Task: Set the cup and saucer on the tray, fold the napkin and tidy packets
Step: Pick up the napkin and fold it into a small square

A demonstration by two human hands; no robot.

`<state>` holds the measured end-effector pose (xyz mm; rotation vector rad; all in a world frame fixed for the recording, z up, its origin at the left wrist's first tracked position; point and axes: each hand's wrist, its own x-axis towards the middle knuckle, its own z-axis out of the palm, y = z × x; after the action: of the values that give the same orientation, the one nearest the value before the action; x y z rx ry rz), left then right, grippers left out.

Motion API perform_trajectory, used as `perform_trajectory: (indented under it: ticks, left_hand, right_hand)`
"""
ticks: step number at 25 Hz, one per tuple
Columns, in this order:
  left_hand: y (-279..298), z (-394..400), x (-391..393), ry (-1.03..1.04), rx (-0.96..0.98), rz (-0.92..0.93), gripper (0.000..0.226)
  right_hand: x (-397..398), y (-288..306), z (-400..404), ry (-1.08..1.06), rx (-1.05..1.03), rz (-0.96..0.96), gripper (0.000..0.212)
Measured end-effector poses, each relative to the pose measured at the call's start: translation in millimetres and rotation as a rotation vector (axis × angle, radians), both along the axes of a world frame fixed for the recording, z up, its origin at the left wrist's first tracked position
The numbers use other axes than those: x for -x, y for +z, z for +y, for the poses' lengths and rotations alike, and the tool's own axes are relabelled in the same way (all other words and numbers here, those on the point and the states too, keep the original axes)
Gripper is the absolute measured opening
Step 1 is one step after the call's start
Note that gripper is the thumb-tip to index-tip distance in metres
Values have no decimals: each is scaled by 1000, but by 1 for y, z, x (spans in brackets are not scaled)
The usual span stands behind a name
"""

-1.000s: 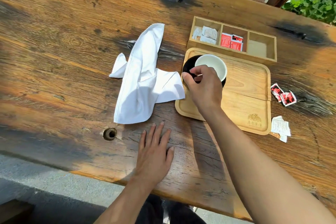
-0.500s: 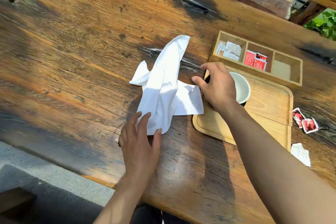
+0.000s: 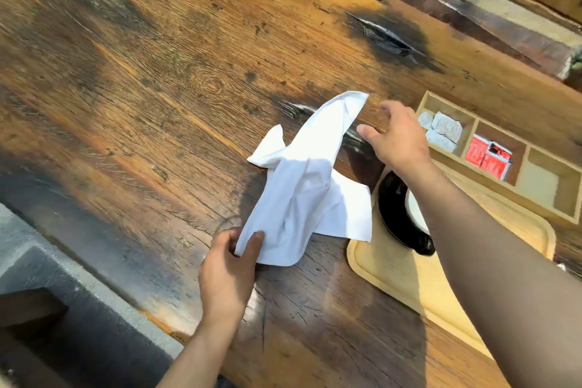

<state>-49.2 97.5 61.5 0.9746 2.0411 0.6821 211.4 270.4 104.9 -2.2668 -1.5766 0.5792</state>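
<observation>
Napkin (image 3: 302, 189) first: we have its near corner pinched between the thumb and fingers of our left hand (image 3: 228, 264), close to the table's (image 3: 157, 72) front edge, while the rest of the white cloth lies rumpled on the wood, one long end trailing away toward the far side. Our right hand (image 3: 398, 135) hovers above that far end with fingers spread and holding nothing; we judge it is about to take the opposite corner so the cloth can be pulled flat.

Just right of the napkin, the black saucer (image 3: 400, 214) sits on the wooden tray (image 3: 393, 268) with the white cup (image 3: 415, 208) on it, mostly hidden behind our right forearm. One flap of the napkin overlaps the tray's left rim, right beside the saucer. If we tug the cloth sharply, that flap could catch the saucer and shift it. Our forearm also passes low over the cup, so a careless sweep could knock it.

Farther out, the divided box (image 3: 504, 161) holds white and red packets (image 3: 488, 156). We cannot see any loose packets here.
</observation>
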Motion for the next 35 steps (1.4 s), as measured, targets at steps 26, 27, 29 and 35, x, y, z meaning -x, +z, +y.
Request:
perform_trajectory:
  ticks: [26,27,29,35]
  left_hand:
    - [33,29,52,322,-316,-517,31]
    - [39,31,53,297,-343,-487,32]
    - [51,34,58,242,-387,-399,29]
    - [97,52,71,146,-532,-260,27]
  right_hand:
    - [-25,18,1,-331,-35,816,11]
    - [-29,25,-7,-331,-37,852,10]
    - [-37,41,-24,-306,-50,954,9]
    - [-50,99,-71,-356,-266,1111,7]
